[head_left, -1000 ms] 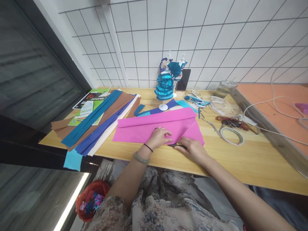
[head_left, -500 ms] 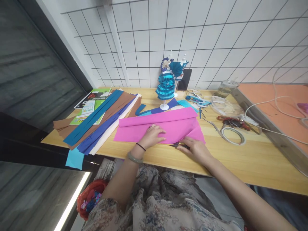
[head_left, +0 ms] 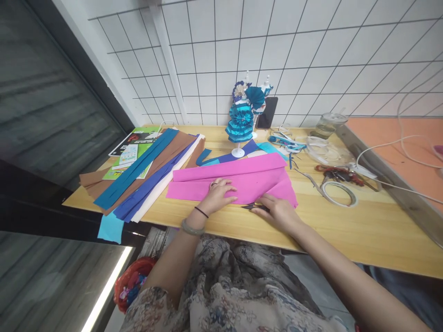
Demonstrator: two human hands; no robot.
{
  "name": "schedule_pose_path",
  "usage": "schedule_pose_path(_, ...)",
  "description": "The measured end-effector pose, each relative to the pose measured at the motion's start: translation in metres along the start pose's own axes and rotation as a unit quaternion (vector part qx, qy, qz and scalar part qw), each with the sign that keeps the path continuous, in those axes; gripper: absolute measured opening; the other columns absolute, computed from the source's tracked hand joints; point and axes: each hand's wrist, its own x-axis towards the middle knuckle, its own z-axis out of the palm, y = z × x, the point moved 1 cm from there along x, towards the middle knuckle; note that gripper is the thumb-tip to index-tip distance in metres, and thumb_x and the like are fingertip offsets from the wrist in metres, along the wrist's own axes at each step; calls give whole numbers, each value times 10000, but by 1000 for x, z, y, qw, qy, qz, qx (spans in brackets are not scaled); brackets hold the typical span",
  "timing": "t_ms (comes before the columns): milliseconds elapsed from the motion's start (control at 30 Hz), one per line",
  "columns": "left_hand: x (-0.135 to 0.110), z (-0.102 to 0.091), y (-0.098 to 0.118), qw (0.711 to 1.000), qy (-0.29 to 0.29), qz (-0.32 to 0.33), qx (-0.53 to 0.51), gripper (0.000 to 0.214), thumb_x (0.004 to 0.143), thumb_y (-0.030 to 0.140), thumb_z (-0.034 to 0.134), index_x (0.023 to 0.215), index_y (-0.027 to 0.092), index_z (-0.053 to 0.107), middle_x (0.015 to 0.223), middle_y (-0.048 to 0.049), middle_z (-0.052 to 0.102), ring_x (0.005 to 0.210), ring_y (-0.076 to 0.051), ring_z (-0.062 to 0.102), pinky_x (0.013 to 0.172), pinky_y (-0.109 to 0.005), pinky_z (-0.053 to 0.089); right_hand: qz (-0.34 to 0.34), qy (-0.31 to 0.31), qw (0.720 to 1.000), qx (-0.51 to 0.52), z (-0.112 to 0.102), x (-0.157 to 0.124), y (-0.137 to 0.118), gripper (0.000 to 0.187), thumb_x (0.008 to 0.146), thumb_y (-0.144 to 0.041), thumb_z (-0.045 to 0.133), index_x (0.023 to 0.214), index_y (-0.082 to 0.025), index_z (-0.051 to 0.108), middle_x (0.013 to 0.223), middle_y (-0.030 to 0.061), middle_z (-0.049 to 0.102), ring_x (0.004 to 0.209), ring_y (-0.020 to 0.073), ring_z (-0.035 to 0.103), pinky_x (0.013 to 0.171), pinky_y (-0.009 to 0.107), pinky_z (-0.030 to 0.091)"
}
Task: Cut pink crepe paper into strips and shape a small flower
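A bright pink sheet of crepe paper (head_left: 256,182) lies across the middle of the table, its far side folded over in a long band. My left hand (head_left: 218,196) rests on the sheet with fingers stretched out, pressing it down. At the sheet's near edge, my right hand (head_left: 277,210) is closed around dark scissors (head_left: 254,207). Their pointed blades face left along the edge, and the handles are mostly hidden under my fingers. Just beyond the paper stands a small dress form (head_left: 239,124) in a ruffled teal paper dress.
Strips of teal crepe paper (head_left: 138,168), brown, blue and white lie at left over a green booklet (head_left: 119,161). On the right are a tape roll (head_left: 339,193), a lidded glass cup (head_left: 328,125) and white cables. A phone (head_left: 268,113) leans on the tiled wall.
The view has shifted slightly. The scissors' blades stick out a little further left from my right hand. My left hand stays on the pink paper.
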Motion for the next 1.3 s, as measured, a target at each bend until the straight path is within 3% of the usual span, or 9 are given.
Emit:
schedule_pose_path(633,-1,0,1,1000,7,-19,-3,279,712,388,624,970,282,632,1209,-17,492,1158,-222,369,996,-413,274,-3,13,1000,10,4,2,-2,271,847,-405,471,902,-205,645,850,57,678,740,188,641,634,274,463)
schedule_pose_path(1300,-2,3,-3,1000,14,4,-4,277,733,405,598,979,280,624,1205,-17,492,1169,-213,356,991,-394,279,-2,-7,1000,3,11,10,-10,280,862,-414,446,904,-198,620,857,49,655,747,181,627,647,270,437)
